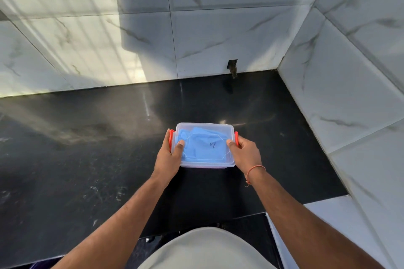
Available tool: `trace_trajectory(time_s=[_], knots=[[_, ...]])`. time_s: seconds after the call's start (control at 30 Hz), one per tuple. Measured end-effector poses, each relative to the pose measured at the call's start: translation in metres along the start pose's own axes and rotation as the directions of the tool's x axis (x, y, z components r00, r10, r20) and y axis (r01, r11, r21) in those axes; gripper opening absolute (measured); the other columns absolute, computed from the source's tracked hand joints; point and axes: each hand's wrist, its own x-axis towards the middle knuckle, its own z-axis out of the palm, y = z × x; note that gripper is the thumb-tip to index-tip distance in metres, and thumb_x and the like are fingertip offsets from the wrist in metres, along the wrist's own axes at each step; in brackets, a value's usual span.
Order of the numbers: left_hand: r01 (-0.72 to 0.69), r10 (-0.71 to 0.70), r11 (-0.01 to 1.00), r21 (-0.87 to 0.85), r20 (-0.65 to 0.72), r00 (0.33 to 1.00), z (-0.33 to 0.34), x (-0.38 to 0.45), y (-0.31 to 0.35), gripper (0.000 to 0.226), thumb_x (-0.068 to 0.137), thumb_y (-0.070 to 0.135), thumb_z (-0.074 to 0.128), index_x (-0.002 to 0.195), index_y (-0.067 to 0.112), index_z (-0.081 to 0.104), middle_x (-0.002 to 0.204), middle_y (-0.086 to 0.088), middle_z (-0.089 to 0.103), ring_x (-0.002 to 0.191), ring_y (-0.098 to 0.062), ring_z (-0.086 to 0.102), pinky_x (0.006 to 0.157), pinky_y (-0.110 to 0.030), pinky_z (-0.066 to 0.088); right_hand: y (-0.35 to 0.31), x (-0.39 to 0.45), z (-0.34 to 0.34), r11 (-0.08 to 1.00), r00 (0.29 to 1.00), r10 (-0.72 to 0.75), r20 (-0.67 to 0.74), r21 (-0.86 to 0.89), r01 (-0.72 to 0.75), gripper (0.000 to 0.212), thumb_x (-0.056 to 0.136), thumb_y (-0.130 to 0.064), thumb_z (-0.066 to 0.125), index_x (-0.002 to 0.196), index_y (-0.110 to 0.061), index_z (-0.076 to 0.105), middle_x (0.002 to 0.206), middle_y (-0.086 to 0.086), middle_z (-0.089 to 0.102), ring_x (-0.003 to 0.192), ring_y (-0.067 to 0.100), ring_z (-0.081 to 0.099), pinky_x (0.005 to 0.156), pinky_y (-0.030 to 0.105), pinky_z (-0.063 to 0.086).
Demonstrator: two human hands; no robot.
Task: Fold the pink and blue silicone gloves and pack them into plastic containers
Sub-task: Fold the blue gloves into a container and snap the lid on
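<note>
holding lidded plastic container [205, 145] on black desk [87, 159]: left hand [169, 159] and right hand [246, 153], each grip curled round end, thumbs pressing lid by orange latches [236, 137]. blue gloves [203, 144] folded inside. risk: uneven thumb pressure leaves lid unseated; latch may snag glove edge.

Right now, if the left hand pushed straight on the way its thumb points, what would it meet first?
The left hand already grips the container; its thumb lies on the lid, so it would meet that first.
</note>
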Motion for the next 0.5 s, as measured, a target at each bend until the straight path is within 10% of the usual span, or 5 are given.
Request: trace_trajectory(time_s=[0.17,0.5], knots=[[-0.004,0.006,0.996,0.091,-0.018,1.0,-0.003,-0.003,0.0,0.073,0.109,0.052,0.056,0.172,0.037,0.023,0.157,0.016,0.053,0.135,-0.009,0.057,0.107,-0.027,0.046,-0.003,-0.011,0.012,0.988,0.997,-0.066,-0.048,-0.14,0.058,0.057,0.113,-0.038,0.048,0.165,-0.018,0.04,0.152,0.007,0.063,0.139,0.032,0.059,0.12,0.043,0.044],[-0.009,0.03,0.955,0.297,-0.066,0.997,-0.007,-0.017,-0.004,0.069,0.113,0.057,0.038,0.174,0.033,0.017,0.162,0.001,0.055,0.142,-0.026,0.059,0.117,-0.048,0.05,-0.008,-0.026,0.018,0.974,0.996,-0.088,-0.02,-0.212,0.082,0.06,0.114,-0.042,0.043,0.168,-0.018,0.031,0.146,0.009,0.067,0.131,0.031,0.065,0.111,0.044,0.052]])
